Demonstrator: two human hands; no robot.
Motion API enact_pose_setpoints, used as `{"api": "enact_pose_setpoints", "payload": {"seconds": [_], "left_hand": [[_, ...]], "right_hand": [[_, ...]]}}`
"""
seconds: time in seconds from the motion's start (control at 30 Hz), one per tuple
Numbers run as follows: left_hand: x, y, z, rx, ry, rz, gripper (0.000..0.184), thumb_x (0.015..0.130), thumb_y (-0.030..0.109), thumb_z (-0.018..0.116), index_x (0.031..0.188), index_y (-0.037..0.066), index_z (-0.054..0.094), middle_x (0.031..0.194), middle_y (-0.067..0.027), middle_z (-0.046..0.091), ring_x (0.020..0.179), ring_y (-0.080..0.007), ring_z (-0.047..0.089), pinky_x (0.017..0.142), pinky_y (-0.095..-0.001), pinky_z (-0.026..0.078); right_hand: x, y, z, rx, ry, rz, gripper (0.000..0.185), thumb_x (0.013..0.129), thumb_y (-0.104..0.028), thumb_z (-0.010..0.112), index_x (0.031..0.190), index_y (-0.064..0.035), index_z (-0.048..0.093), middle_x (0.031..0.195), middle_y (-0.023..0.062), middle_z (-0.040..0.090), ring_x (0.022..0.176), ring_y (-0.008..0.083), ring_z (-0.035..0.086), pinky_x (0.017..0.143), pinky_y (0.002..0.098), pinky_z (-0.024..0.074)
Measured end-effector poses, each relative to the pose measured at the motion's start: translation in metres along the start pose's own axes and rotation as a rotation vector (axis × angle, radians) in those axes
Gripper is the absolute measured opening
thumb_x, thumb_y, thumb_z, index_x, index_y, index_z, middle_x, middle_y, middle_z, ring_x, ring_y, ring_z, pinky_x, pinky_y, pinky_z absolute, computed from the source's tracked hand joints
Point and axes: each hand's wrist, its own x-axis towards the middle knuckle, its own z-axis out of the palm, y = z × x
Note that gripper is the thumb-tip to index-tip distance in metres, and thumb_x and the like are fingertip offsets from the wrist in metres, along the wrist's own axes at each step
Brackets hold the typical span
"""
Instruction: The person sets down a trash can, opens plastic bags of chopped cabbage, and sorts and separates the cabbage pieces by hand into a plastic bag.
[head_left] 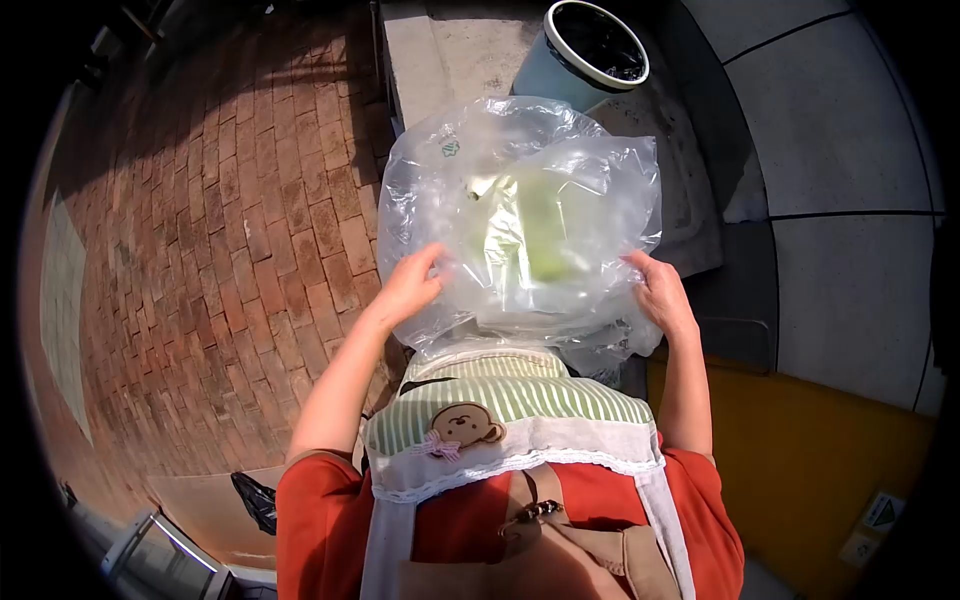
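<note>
A large clear plastic bag (430, 190) spreads in front of my apron, with a small green printed mark near its top left. Something pale green (550, 225) shows blurred through the film; its kind I cannot make out. My left hand (412, 285) is closed on the bag's left side, fingers bent into the film. On the opposite side my right hand (662, 295) pinches the bag's edge between thumb and fingers. Sunlight glares off the middle of the plastic, and loose folds hang below near the apron.
A light blue bin (560, 75) with a white rim and black liner stands beyond the bag on a concrete ledge (425, 60). Red brick paving (240, 220) lies left, grey slabs (840, 120) right. A yellow surface (800, 450) is lower right, a black bag (257, 500) lower left.
</note>
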Motion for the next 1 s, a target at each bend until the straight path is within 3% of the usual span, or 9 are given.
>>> {"api": "enact_pose_setpoints", "payload": {"seconds": [0.03,0.17,0.23,0.33,0.43,0.57,0.73,0.93,1.0], "left_hand": [[0.009,-0.013,0.014,0.029,-0.094,0.019,0.034,0.081,0.018,0.062,0.113,0.007,0.061,0.116,-0.0158,0.062,0.106,-0.0357,0.057,0.092,-0.0411,0.043],[0.024,-0.038,0.064,0.432,-0.194,-0.001,0.037,0.081,0.031,0.061,0.11,0.009,0.064,0.12,-0.0161,0.06,0.112,-0.0333,0.053,0.097,-0.0452,0.037],[0.013,-0.056,0.084,0.619,0.215,0.238,0.038,0.08,0.037,0.059,0.106,0.01,0.067,0.125,-0.0163,0.057,0.116,-0.0312,0.049,0.097,-0.048,0.034],[0.017,-0.064,0.073,0.653,0.209,0.148,0.033,0.079,0.033,0.059,0.101,0.01,0.068,0.114,-0.0172,0.062,0.108,-0.0311,0.055,0.094,-0.0482,0.035],[0.024,-0.036,0.036,0.709,-0.231,-0.11,0.031,0.079,0.033,0.058,0.098,0.01,0.067,0.099,-0.0166,0.067,0.096,-0.0326,0.061,0.092,-0.0505,0.035],[0.033,-0.063,0.026,0.744,-0.246,0.014,0.025,0.077,0.029,0.06,0.093,0.011,0.068,0.089,-0.0158,0.068,0.083,-0.0356,0.063,0.085,-0.0492,0.039],[0.016,-0.041,-0.004,0.35,0.022,-0.102,0.018,0.076,0.014,0.066,0.094,0.009,0.066,0.084,-0.0148,0.064,0.081,-0.0344,0.062,0.073,-0.0408,0.046],[0.012,-0.038,-0.024,0.048,0.242,0.187,0.013,0.085,0.013,0.06,0.093,0.004,0.059,0.083,-0.0112,0.058,0.079,-0.0268,0.058,0.07,-0.0371,0.045],[0.011,-0.023,-0.035,-0.082,0.213,0.032,0.012,0.088,0.015,0.058,0.092,0.004,0.057,0.082,-0.0077,0.057,0.077,-0.0228,0.057,0.071,-0.0358,0.046]], "right_hand": [[0.001,-0.003,0.0,0.002,0.014,-0.008,0.046,0.069,0.01,0.049,0.111,-0.0027,0.062,0.099,0.0197,0.061,0.092,0.037,0.059,0.084,0.0377,0.0464],[-0.006,0.005,-0.002,0.068,0.1,0.014,0.047,0.067,0.014,0.047,0.109,0.0001,0.061,0.106,0.0167,0.057,0.1,0.034,0.058,0.089,0.0346,0.0446],[-0.007,0.006,0.004,0.096,0.134,-0.016,0.047,0.067,0.015,0.046,0.109,0.0002,0.061,0.106,0.0159,0.057,0.1,0.0336,0.058,0.09,0.0337,0.0445],[-0.009,0.018,0.015,0.16,0.218,-0.043,0.048,0.065,0.015,0.047,0.108,-0.0012,0.061,0.106,0.015,0.057,0.101,0.0337,0.057,0.09,0.035,0.0449],[-0.016,0.02,0.018,0.206,0.265,-0.016,0.048,0.064,0.015,0.047,0.106,-0.0025,0.062,0.106,0.0146,0.058,0.103,0.0341,0.056,0.091,0.0365,0.0451],[-0.022,0.045,0.037,0.234,0.387,-0.035,0.046,0.064,0.015,0.048,0.103,-0.004,0.062,0.109,0.0131,0.058,0.103,0.0337,0.055,0.093,0.0353,0.0442],[-0.025,0.049,0.039,0.354,0.429,-0.016,0.05,0.06,0.018,0.04,0.101,-0.0009,0.06,0.108,0.0117,0.057,0.104,0.0277,0.056,0.093,0.0275,0.0421],[-0.016,0.104,0.063,1.161,0.513,0.415,0.02,0.087,0.0,0.053,0.105,-0.0032,0.059,0.091,0.0027,0.063,0.081,0.0108,0.059,0.075,0.0233,0.0471],[-0.013,0.12,0.072,1.22,0.537,0.456,0.02,0.086,0.0,0.054,0.105,-0.0029,0.059,0.093,0.0029,0.064,0.082,0.011,0.06,0.075,0.0237,0.0475]]}}
